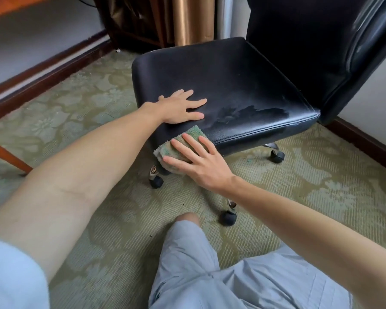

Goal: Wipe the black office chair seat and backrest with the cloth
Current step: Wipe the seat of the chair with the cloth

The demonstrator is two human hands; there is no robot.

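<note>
The black office chair seat (227,74) fills the middle of the view, with its backrest (316,41) rising at the right. My left hand (183,107) lies flat on the seat's near left part, fingers straight. My right hand (196,160) presses a green cloth (187,139) against the seat's near front edge with straight, spread fingers. A dark wet streak (250,111) runs across the seat near that edge, to the right of the cloth.
The chair stands on castors (228,217) over a green patterned carpet (76,112). A wooden desk leg (7,156) is at the left, a dark skirting board (42,74) along the wall, curtains (187,18) behind. My knee in grey shorts (187,237) is below the chair.
</note>
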